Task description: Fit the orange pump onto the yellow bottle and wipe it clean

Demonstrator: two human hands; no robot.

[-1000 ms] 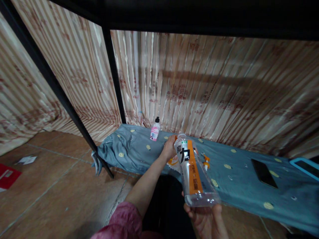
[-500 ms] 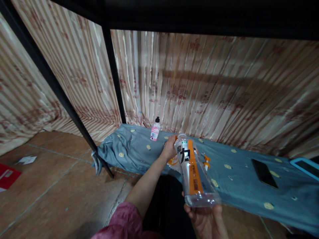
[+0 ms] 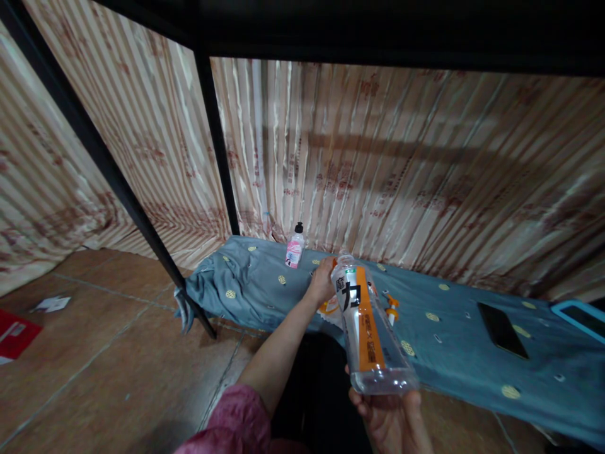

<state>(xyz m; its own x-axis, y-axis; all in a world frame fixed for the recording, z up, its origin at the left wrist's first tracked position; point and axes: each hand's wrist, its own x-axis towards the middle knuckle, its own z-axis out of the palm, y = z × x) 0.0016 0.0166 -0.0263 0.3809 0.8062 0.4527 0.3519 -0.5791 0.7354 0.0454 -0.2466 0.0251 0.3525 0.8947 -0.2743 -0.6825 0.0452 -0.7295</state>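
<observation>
A: Rm on R?
B: Yep, open cloth (image 3: 454, 347) betw. orange-wht pump (image 3: 392, 309) and phone (image 3: 501, 330). Blue-framed thing (image 3: 576, 320) boxes in far R.
A: L?
B: Passable betw. small btl (image 3: 294, 250) and front blk leg (image 3: 118, 183). Curtain (image 3: 331, 157) closes off back; blk top (image 3: 401, 31) overhead.
A: Mid?
B: Blocked: big btl (image 3: 371, 328) tilted there, L hand (image 3: 322, 282) at neck, R hand (image 3: 391, 416) under base. Pump's just beside.

A small item (image 3: 392, 304) lies between bottle (image 3: 371, 334) and phone (image 3: 501, 330), seemingly on cloth (image 3: 454, 353).

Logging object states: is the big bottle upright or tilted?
Tilted: the big bottle slants, neck pointing away from the person, base nearer, held in the right hand.
</observation>
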